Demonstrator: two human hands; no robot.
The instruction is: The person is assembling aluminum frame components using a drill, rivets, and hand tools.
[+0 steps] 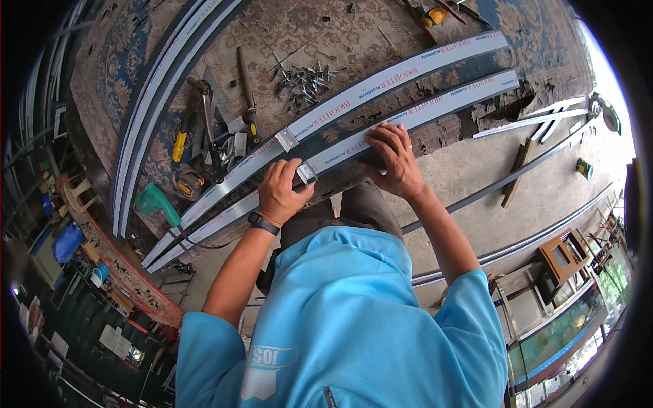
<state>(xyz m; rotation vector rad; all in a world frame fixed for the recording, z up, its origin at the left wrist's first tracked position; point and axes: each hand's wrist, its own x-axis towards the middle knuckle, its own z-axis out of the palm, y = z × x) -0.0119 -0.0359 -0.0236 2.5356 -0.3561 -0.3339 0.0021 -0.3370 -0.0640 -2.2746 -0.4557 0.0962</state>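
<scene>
Two long aluminium profiles with printed protective film lie side by side on the workbench, the far profile [398, 73] and the near profile [435, 109]. My left hand [280, 192] is closed over the near profile, with its fingertips against a small metal bracket [306, 172] on it. To the right, my right hand [393, 160] grips the same profile, fingers bent over its top and the thumb on the near side. A similar bracket [286, 139] sits on the far profile. The undersides of both hands' grips are hidden.
Loose rivets or screws [306, 83] are heaped beyond the profiles. A green power tool [158, 204] lies at the left, near a hammer [246, 95] and a yellow-handled cutter [179, 146]. More long profiles [158, 88] run along the bench's left side. Metal bars [517, 178] lie on the floor at right.
</scene>
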